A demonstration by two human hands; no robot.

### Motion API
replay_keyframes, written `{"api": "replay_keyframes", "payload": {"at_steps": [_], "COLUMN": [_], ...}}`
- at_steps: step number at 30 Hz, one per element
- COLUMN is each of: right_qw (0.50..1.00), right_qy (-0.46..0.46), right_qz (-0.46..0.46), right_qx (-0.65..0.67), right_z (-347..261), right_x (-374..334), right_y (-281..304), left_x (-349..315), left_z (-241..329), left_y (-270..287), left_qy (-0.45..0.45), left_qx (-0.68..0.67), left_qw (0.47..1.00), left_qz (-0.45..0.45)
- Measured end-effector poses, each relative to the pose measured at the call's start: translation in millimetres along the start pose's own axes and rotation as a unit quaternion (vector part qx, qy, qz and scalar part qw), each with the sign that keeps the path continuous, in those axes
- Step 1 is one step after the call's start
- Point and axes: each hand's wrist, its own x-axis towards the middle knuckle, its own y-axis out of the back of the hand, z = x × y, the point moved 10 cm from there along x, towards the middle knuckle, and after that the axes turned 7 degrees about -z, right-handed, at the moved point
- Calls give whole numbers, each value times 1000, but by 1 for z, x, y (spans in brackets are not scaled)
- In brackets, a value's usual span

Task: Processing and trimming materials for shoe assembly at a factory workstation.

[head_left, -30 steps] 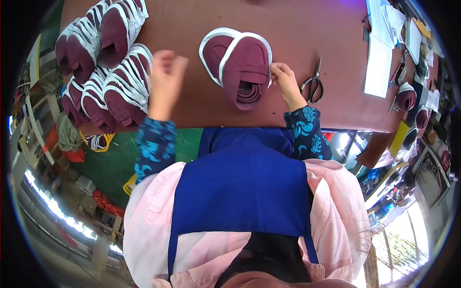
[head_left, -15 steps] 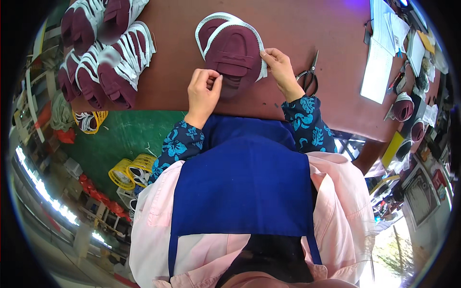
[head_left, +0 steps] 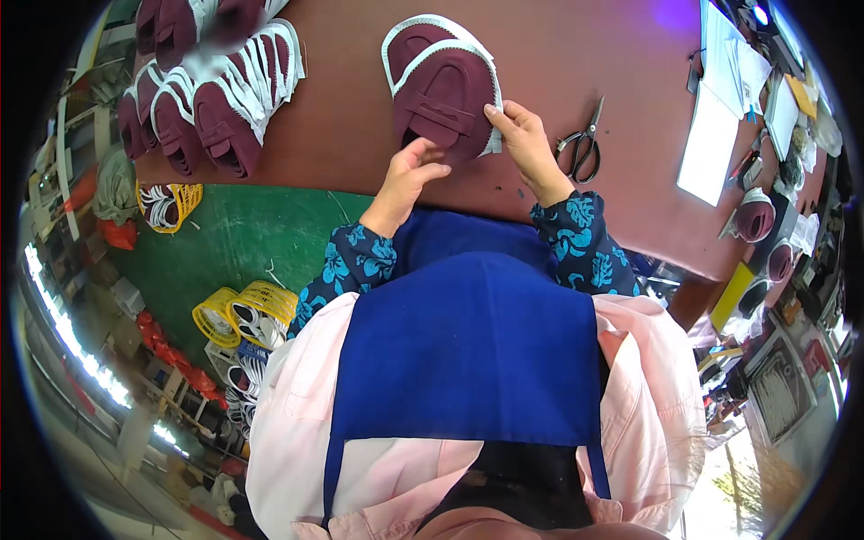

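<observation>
A maroon shoe upper with a white toothed edge lies at the table's near middle, partly over a second maroon upper behind it. My right hand pinches the right edge of the front upper between thumb and fingers. At the near left corner of the same piece is my left hand, its thumb apart from the bent fingers. Those fingertips reach the lower edge by the strap; whether they touch it is hard to make out. Black-handled scissors lie just right of my right hand.
Stacks of maroon uppers with white edges stand on the brown table at the left. Papers lie on the right side, with rolled maroon pieces beyond. Yellow baskets with more pieces stand lower left.
My left hand has opened from a closed pinch at the upper's lower edge and shifted slightly right. My right hand still holds the right edge. The whole view has shifted slightly.
</observation>
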Motion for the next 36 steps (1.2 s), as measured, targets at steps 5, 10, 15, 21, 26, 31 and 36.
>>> {"api": "replay_keyframes", "payload": {"at_steps": [5, 10, 15, 21, 26, 31, 36], "right_qw": [993, 983, 954, 977, 980, 922, 751], "right_qy": [-7, 123, 75, -19, 2, 102, 70], "right_qz": [-79, -5, 90, 72, 146, 259, 418], "right_qx": [-87, -136, -274, -199, -133, -268, -507], "right_z": [4, -26, 2, 24, 50, 36, 17], "right_x": [-10, 33, 111, 98, 46, -20, -97], "right_y": [-39, -12, 60, 53, 64, 112, 166], "left_x": [-15, -48, -55, -31, -19, -1, 5], "left_z": [-10, -63, -10, -7, 29, 37, 16], "left_y": [4, 59, 53, 38, 13, -25, -4], "left_qy": [48, 121, -11, -57, -121, -121, -83], "left_qx": [-26, -174, -53, 50, 328, 393, 336], "left_qw": [998, 974, 996, 996, 934, 911, 936], "left_qz": [-13, 75, 70, 54, 66, -27, 65]}}
